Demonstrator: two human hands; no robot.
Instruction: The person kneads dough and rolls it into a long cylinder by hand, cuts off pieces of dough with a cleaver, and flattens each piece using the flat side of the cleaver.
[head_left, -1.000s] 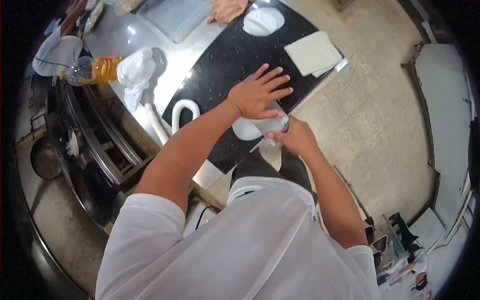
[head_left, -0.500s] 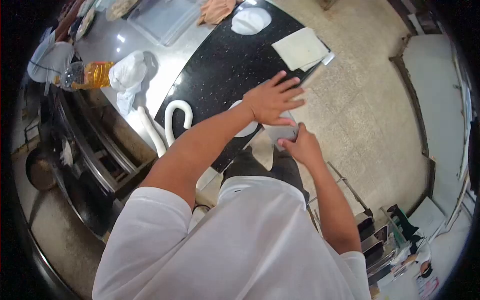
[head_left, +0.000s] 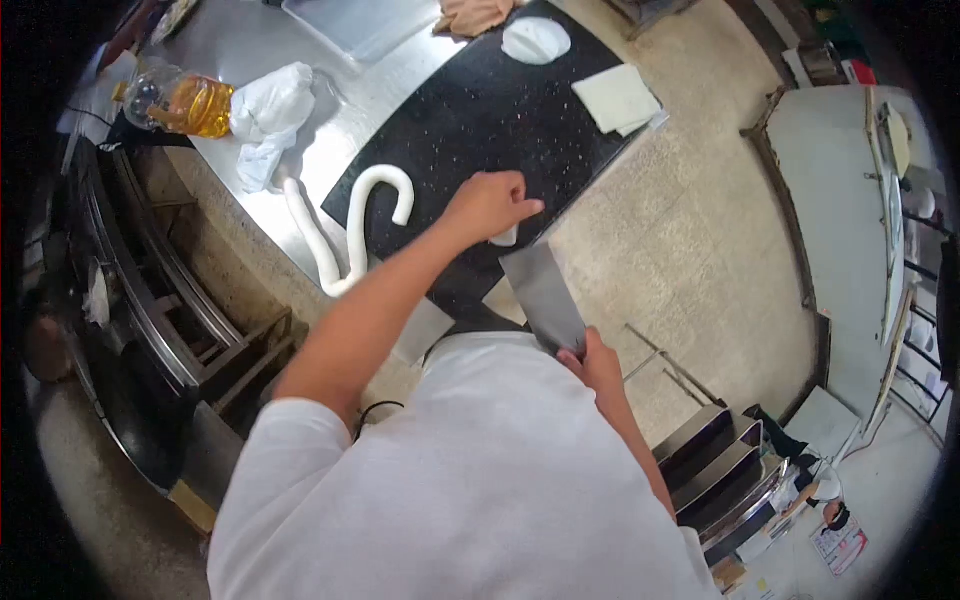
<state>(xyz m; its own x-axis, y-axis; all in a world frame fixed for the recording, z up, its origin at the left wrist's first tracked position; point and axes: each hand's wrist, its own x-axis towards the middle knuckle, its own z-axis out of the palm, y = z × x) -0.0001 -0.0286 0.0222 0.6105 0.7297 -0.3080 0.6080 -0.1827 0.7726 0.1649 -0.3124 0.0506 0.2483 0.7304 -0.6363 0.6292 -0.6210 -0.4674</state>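
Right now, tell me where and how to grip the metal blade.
Probably best at the near end, from the person's right, where the right hand holds it: the metal blade is long and flat, its far end pointing toward the black counter. Avoid the possibly sharp edges.

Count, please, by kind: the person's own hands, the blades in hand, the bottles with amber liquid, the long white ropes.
Own hands: 2 (left hand, right hand)
Blade in hand: 1
Bottle with amber liquid: 1
Long white rope, bent: 1
Total: 5
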